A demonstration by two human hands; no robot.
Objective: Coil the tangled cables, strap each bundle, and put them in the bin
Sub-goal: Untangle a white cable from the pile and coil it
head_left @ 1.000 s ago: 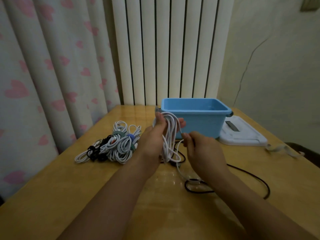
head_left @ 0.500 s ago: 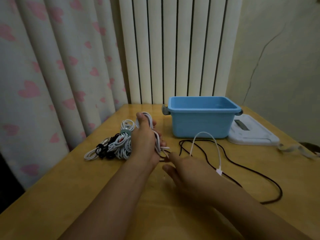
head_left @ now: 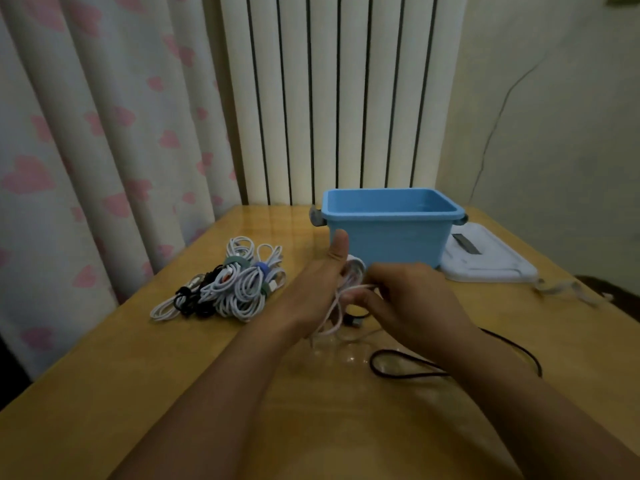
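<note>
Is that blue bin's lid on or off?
Off. The bin stands open-topped; its white lid lies flat on the table beside it.

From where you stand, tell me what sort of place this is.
Most likely a room in a home. A heart-print curtain hangs beside a tall white ribbed radiator, and the wooden table stands against a plain, cracked wall.

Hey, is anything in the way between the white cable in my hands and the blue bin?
Nothing visible: the white cable is just in front of the open blue bin, lid lying off beside it.
</note>
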